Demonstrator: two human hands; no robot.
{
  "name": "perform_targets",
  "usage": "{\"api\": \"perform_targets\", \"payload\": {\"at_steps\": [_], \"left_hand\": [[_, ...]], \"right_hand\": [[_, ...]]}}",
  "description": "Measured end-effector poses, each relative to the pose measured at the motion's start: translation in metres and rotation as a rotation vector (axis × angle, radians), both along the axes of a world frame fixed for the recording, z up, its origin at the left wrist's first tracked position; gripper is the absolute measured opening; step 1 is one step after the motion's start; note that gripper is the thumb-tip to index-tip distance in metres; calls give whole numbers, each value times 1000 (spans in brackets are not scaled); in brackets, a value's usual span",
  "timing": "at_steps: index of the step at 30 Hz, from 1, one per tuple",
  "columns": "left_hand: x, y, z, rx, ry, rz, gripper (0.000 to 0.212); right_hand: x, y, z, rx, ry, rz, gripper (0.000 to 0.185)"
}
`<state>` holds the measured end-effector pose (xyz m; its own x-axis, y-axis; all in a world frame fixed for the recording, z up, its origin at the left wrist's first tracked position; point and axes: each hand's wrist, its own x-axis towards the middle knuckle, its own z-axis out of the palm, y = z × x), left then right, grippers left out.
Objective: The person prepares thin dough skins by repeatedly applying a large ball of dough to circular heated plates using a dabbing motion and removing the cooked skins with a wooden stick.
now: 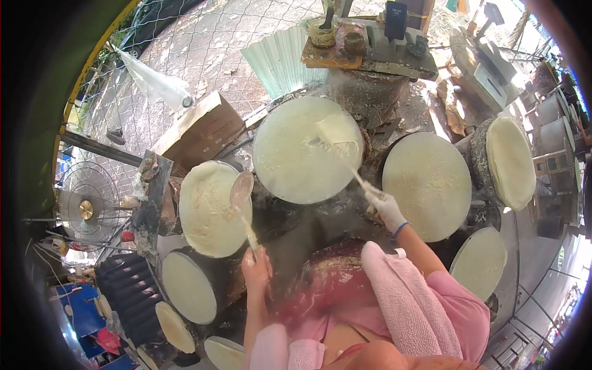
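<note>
My left hand [257, 268] grips the handle of a ladle [241, 187], whose bowl is over the right edge of a round griddle [210, 226] covered with pale batter. In my gloved right hand [386, 210] is the handle of a flat spatula [336, 133]. Its wide blade lies over the right part of the central round surface [296, 162], which is coated in smooth pale batter. Whether the blade touches the batter or hovers just above it, I cannot tell. Another pale-coated round surface [425, 189] stands to the right of my right hand.
More coated rounds stand at the lower left [188, 287], lower right [480, 264] and far right [511, 162]. A cardboard box [203, 134] lies behind the left griddle. Left of it is a fan [85, 209]. Beyond the central round, a bench [393, 58] bears a jar [322, 34] and a phone-like device [396, 21].
</note>
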<state>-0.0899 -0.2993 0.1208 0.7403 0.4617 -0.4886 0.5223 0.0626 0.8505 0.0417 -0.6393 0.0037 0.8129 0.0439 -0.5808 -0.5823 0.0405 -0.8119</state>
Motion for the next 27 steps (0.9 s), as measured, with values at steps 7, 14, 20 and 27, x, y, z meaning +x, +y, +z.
{"api": "perform_targets", "payload": {"at_steps": [7, 14, 20, 27], "left_hand": [[132, 1, -47, -144, -144, -234, 21], [258, -41, -103, -671, -56, -385, 19], [213, -68, -92, -775, 75, -194, 16], [189, -41, -89, -994, 209, -76, 13]], "right_hand": [[11, -10, 25, -55, 189, 183, 40], [-60, 1, -27, -79, -2, -158, 40], [-65, 66, -23, 105, 113, -143, 38], [-34, 45, -8, -112, 115, 153, 40]]}}
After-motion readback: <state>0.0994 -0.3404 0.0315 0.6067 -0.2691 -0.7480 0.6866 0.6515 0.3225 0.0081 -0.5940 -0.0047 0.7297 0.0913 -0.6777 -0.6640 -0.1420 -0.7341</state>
